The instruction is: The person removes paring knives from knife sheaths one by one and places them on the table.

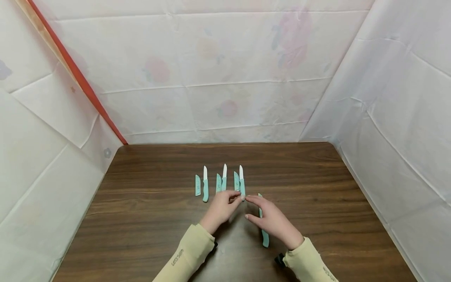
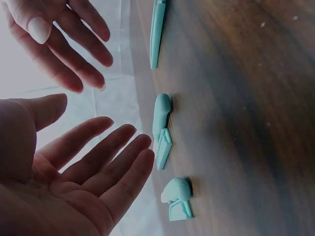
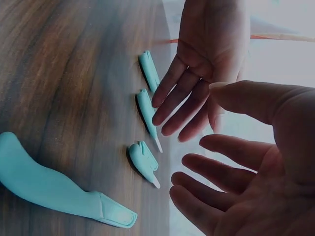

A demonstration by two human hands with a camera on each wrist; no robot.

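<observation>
My left hand hovers over the table, fingers relaxed and slightly bent, holding nothing. Facing it, palm inward, is my right hand, also with nothing in its fingers. Beyond the left hand lie three small knives with white blades and turquoise handles: a left knife, a middle knife and a right knife. The left fingers overlap the handles of the last two in the head view. Partly hidden below the right hand is a fourth knife, its blade covered by a turquoise sheath.
Left of each bare knife lies a turquoise sheath: a left sheath, a middle sheath and a right sheath. The brown wood-grain table is bordered by pale floral sheeting at the back and both sides.
</observation>
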